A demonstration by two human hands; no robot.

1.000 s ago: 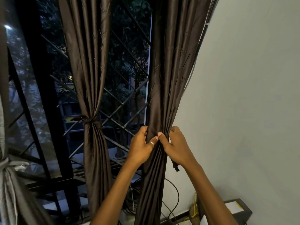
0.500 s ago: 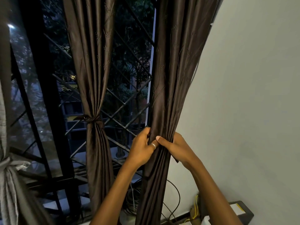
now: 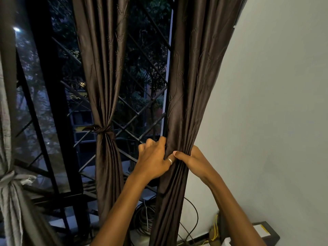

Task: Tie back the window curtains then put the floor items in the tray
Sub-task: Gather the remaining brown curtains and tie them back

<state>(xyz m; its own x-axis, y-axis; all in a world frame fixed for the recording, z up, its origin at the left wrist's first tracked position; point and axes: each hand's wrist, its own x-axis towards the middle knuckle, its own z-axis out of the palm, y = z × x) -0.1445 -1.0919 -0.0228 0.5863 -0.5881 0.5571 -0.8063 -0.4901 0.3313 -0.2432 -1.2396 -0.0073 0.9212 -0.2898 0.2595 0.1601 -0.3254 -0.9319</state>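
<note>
A dark brown curtain (image 3: 191,86) hangs by the white wall, gathered into a bunch at waist height. My left hand (image 3: 152,160), with a ring on one finger, grips the bunch from the left. My right hand (image 3: 193,158) wraps round it from the right, thumb pressed across the front. A second brown curtain (image 3: 104,86) to the left is tied with a band (image 3: 103,130). A grey curtain (image 3: 8,183) at the far left is knotted too.
A window with a dark diagonal metal grille (image 3: 142,110) lies behind the curtains. Coiled cables (image 3: 145,217) lie on the sill below. A dark box with a white label (image 3: 264,233) and yellow wires (image 3: 215,229) sit at the bottom right. The white wall (image 3: 275,121) fills the right side.
Both hands have stayed on the right curtain. My left-hand fingers have shifted up along the fold and my right hand has closed further round the bunch. The view has shifted slightly.
</note>
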